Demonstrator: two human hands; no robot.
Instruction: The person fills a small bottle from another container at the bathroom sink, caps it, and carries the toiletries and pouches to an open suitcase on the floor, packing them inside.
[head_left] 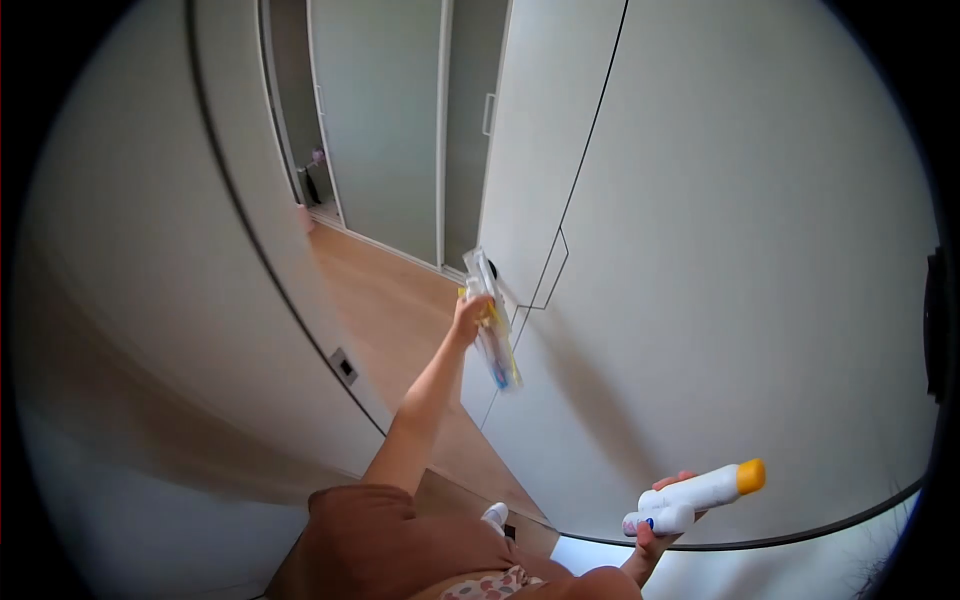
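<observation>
My left hand (469,318) reaches forward, its fingers wrapped round a clear plastic package (498,358) with yellow and blue parts inside. The contents are too blurred to name. Down at the lower right, my right hand (652,546) is closed round two bottles side by side. The longer one is a white bottle with an orange-yellow cap (712,487). Beside it lies a shorter white bottle (672,520) with a small dark blue mark. Both are tilted, and my fingers partly hide them.
A large pale cabinet door (740,250) with a cut-out grip fills the right side. On the left is an open door (120,250) with a latch plate (343,366). Between them the wooden floor (390,290) leads to frosted sliding doors (385,130). A white shoe (496,515) shows below.
</observation>
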